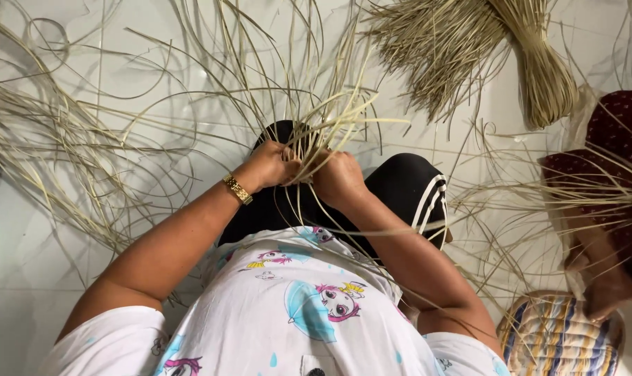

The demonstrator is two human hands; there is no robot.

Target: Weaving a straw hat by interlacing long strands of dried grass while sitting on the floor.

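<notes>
My left hand [273, 164], with a gold bracelet on its wrist, and my right hand [337, 177] are close together above my knees. Both grip a cluster of long pale cane strands [316, 118] that fan up and outward from between the fingers. The strands spread over the white floor to the left and behind. What lies under my fingers is hidden. I sit with black trousers [406, 188] with white stripes and a white printed shirt.
A tied bundle of pale cane [539, 63] lies at the top right. Another person in dark red patterned clothing [615, 153] sits at the right edge among more strands. A striped woven cushion [560, 338] lies at the bottom right.
</notes>
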